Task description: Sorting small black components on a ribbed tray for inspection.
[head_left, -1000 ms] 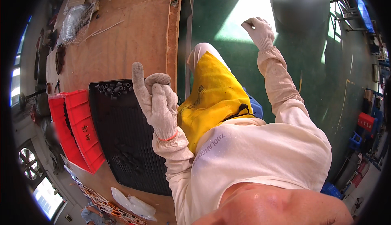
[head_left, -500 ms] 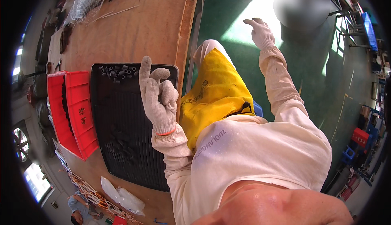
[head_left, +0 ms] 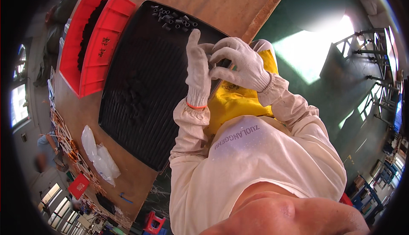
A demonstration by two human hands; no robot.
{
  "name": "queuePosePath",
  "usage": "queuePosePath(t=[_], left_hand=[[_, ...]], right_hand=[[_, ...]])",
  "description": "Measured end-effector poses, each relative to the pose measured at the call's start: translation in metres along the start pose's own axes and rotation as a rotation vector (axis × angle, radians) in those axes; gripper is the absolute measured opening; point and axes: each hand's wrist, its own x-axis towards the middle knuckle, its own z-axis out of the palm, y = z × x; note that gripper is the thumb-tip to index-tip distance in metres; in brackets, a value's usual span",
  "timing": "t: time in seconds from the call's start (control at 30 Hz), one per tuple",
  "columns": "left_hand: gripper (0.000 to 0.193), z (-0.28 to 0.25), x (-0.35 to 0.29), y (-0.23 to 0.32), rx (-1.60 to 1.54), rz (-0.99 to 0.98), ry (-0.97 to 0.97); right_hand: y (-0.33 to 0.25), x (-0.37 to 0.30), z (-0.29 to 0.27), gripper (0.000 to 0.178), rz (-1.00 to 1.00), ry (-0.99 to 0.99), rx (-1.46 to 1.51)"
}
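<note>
The white knit glove on the left hand [head_left: 197,71] is the thing being worked: the right hand [head_left: 240,67], gloved too, pinches at its fingers over the near edge of the black ribbed tray [head_left: 140,81], so both hands meet, fingers curled and touching. A second ago the two hands were raised and well apart, the right far out over the green floor [head_left: 315,77]; now they have come together above the tray. Small black tube pieces [head_left: 172,18] lie at the tray's far end, a red bin [head_left: 91,39] just beside it on the wooden table [head_left: 221,1]
</note>
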Motion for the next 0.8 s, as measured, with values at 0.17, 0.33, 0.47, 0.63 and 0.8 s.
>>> queuePosePath(t=[0.17, 0.33, 0.47, 0.63, 0.8], left_hand=[[0.082, -0.030, -0.007, -0.006, 0.275, 0.196, -0.088], [0.044, -0.060, 0.003, -0.014, 0.120, -0.134, -0.316], [0.036, -0.058, -0.001, -0.005, -0.093, -0.140, -0.353], [0.036, -0.066, 0.003, -0.009, -0.196, -0.186, -0.352], [0.035, -0.072, 0.006, -0.010, -0.170, -0.164, -0.280]], right_hand=[[-0.009, 0.004, 0.022, 0.016, 0.229, -0.115, -0.056], [0.009, 0.004, 0.025, 0.012, 0.174, 0.094, -0.110], [0.018, 0.007, 0.029, 0.017, 0.128, 0.152, 0.026], [0.020, 0.013, 0.042, 0.014, 0.236, 0.100, 0.310], [0.029, 0.028, 0.040, 0.013, 0.254, -0.076, 0.316]])
